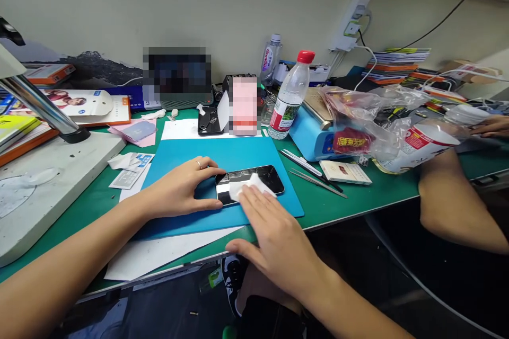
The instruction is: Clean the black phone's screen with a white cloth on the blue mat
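A black-faced smartphone lies screen up on a blue mat. My left hand, with a ring on one finger, holds the phone's left end between thumb and fingers. Under the fingertips of my right hand, a folded white wipe is pressed on the middle of the screen. The right thumb stretches apart, near the table's front edge. Tweezers and a white pen-like tool lie just right of the mat.
A water bottle with a red cap stands behind the mat. Right of it are a blue machine, plastic bags and a small box. The lamp base is at left. Another person's arm rests at right.
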`<state>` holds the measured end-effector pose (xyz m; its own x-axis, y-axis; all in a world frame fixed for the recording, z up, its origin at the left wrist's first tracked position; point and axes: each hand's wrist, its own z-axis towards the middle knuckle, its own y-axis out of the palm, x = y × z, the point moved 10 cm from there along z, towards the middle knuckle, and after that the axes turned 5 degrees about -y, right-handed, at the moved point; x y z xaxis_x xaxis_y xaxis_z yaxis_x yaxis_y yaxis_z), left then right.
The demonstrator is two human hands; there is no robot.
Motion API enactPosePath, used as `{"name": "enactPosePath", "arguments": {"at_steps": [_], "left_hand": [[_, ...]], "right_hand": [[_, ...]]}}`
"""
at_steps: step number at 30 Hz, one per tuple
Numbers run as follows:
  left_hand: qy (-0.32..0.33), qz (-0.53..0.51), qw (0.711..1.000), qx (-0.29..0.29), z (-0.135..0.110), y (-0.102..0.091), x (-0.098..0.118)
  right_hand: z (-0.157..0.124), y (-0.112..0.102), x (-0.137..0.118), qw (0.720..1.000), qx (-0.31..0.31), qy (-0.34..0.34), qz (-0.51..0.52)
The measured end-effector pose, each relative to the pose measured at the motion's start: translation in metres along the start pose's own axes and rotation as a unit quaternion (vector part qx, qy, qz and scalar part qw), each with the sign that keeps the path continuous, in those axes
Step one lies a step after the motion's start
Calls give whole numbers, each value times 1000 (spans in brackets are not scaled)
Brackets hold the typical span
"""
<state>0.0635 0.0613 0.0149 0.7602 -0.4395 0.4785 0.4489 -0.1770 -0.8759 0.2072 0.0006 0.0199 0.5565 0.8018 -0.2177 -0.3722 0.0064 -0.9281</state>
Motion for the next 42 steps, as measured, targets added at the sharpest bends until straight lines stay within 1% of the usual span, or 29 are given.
{"name": "enactPosePath", "arguments": {"at_steps": [4, 6, 8, 11, 13, 16, 18, 20, 22, 25, 28, 31, 34, 39, 42], "left_hand": [[-6, -3, 1000, 4, 1, 0, -3], [-7, -11, 1000, 5, 1, 0, -4], [-8, -15, 1000, 6, 1, 0, -5], [-7, -15, 1000, 2, 1, 0, -3], [-7, -15, 1000, 3, 1, 0, -2], [-5, -15, 1000, 14, 1, -2, 0], [0, -16, 1000, 18, 1, -3, 1], [3, -16, 1000, 20, 1, -3, 2], [3, -14, 1000, 19, 1, -3, 1], [-3, -14, 1000, 16, 1, -2, -1], [-11, -15, 1000, 9, 1, 0, -3], [-13, -16, 1000, 4, 1, 0, -5], [-10, -16, 1000, 2, 1, 0, -4], [-11, -20, 1000, -1, 1, -1, -2], [-12, -18, 1000, -4, 1, -1, 0]], "right_hand": [[-25, -15, 37, 998, -1, 45, -32], [-31, -17, 46, 997, -2, 58, -44], [-31, -17, 46, 996, 5, 69, -52], [-20, -11, 29, 997, 10, 65, -48], [-8, -1, 10, 998, -2, 50, -25], [10, 13, -14, 999, -3, 28, 18], [19, 17, -24, 999, 9, 15, 34], [21, 17, -26, 999, 10, 0, 39], [16, 13, -20, 999, -4, -9, 35], [-3, -1, 3, 1000, -22, 13, 7], [-24, -18, 27, 998, -19, 39, -36], [-34, -24, 40, 998, -15, 45, -48], [-24, -21, 50, 997, -18, 68, -40], [10, -12, 72, 991, -52, 122, -10], [13, -11, 73, 988, -58, 145, -7]]}}
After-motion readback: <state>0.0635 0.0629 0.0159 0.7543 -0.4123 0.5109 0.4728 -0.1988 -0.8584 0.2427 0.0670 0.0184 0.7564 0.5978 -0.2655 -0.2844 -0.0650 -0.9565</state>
